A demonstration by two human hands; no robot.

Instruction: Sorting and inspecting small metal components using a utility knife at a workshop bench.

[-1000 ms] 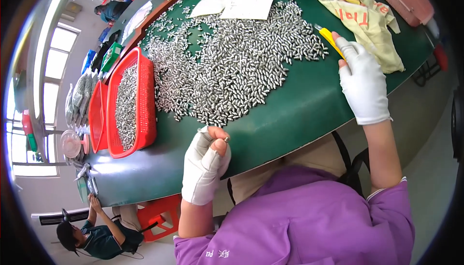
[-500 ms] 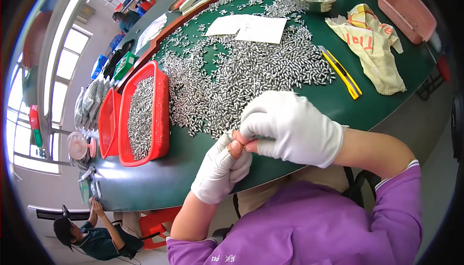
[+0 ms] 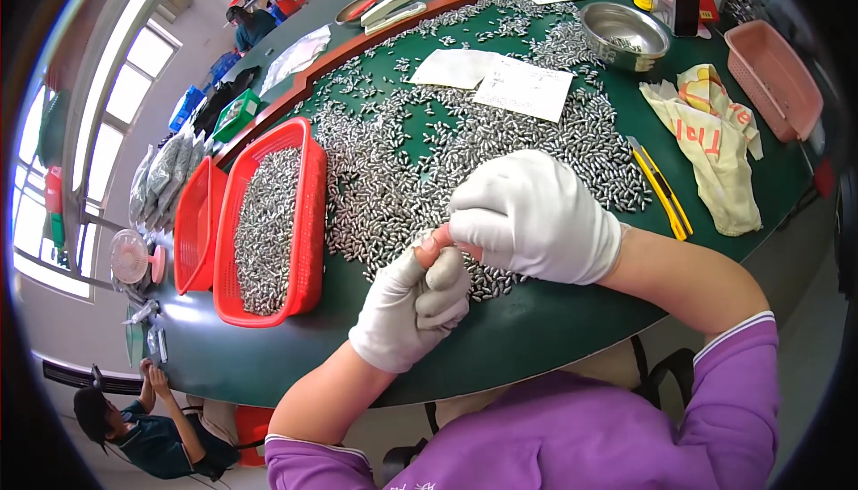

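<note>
Green table [image 3: 572, 329] bearing a spread of small metal pieces [image 3: 420, 159], a red basket [image 3: 308, 222] of them at left, and two white paper sheets [image 3: 523, 88]. Both gloved hands, left hand [image 3: 413, 307] and right hand [image 3: 532, 217], are now meeting closer to the camera than before, fingertips pinching together; any piece between them is hidden.

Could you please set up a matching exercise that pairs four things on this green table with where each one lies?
Things:
1. red basket
2. steel bowl
3. yellow utility knife
4. white paper sheets

Places:
A. at the far right, empty but for a few pieces
B. left of the hands, filled with metal pieces
C. on top of the metal pieces, at the far middle
D. beside the cloth bag

Pairs: 1-B, 2-A, 3-D, 4-C
</note>
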